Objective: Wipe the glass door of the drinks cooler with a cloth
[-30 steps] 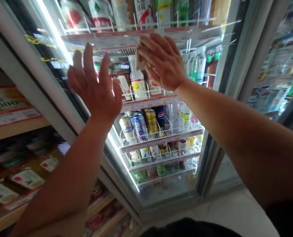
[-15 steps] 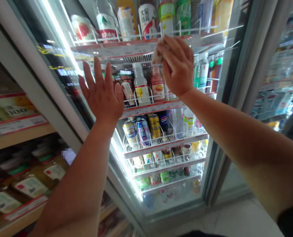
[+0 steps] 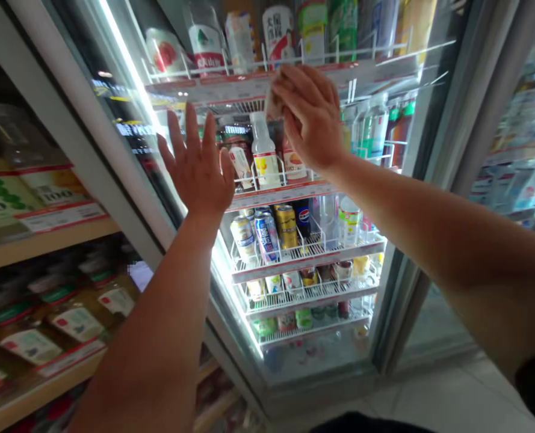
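My left hand (image 3: 201,168) is spread flat, palm forward, against the glass door (image 3: 321,385) of a lit drinks fridge, or just in front of it; contact is hard to tell. Nothing is in it. Higher and to the right, my right hand (image 3: 315,117) is closed over a pale, crumpled cloth (image 3: 274,103), held at the glass. Most of the cloth is hidden under my fingers. Behind the glass, a bottle with a yellow-fruit label (image 3: 266,159) stands between my hands, and drink cans (image 3: 267,234) stand a shelf lower.
Left of the fridge, wooden shelves (image 3: 46,249) hold juice bottles (image 3: 75,319) with price strips along the edges. The door's grey frame (image 3: 434,174) runs down the right side, with another glass-fronted fridge (image 3: 515,180) beyond. Pale floor tiles (image 3: 457,397) lie at lower right.
My right hand has moved a little left across the glass with the cloth. The view has shifted slightly, and my left hand stays spread with its fingers up.
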Demonstrator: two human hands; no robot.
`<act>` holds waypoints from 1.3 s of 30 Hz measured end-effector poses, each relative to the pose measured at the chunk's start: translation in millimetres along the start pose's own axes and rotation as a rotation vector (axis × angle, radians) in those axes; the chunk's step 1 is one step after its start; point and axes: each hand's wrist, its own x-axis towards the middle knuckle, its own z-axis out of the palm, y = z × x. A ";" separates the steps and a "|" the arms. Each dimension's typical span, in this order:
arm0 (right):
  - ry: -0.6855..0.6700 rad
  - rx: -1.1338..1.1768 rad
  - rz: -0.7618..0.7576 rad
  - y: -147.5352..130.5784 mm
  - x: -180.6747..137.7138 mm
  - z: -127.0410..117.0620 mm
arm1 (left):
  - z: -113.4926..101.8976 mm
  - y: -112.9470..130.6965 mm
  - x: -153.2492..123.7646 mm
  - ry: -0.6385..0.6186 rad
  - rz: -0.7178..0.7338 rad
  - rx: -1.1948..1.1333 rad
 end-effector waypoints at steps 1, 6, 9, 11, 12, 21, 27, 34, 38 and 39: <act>0.007 -0.014 0.024 -3.3 -2.4 3.4 | -0.6 0.3 -0.6 -0.002 -0.010 0.009; -0.208 0.144 -0.151 -24.9 -17.7 13.8 | -4.0 -5.6 -11.2 0.019 0.090 0.086; -0.202 0.276 -0.114 -43.3 -14.4 12.8 | -2.6 -12.1 -16.1 -0.184 0.295 0.039; -0.212 0.328 -0.115 -53.5 -8.3 7.1 | -2.0 -12.7 -15.3 -0.305 0.354 0.018; -0.233 0.330 -0.136 -55.6 -5.5 2.3 | -2.3 -11.4 -13.9 -0.329 0.358 0.018; -0.337 -0.012 -0.297 49.1 -40.1 -34.7 | -6.5 6.9 -22.9 -0.226 0.407 0.169; -0.219 -0.036 -0.219 73.7 -66.2 -25.3 | -6.6 18.7 -20.5 -0.260 0.383 0.115; -0.260 -0.045 -0.188 72.3 -65.4 -25.6 | -6.6 2.9 36.6 -0.108 0.093 0.224; -0.259 -0.043 -0.185 73.2 -67.0 -24.2 | 4.5 27.6 9.8 -0.145 0.213 0.174; -0.256 -0.041 -0.185 73.0 -67.3 -23.9 | 4.7 34.3 4.0 -0.190 0.233 0.138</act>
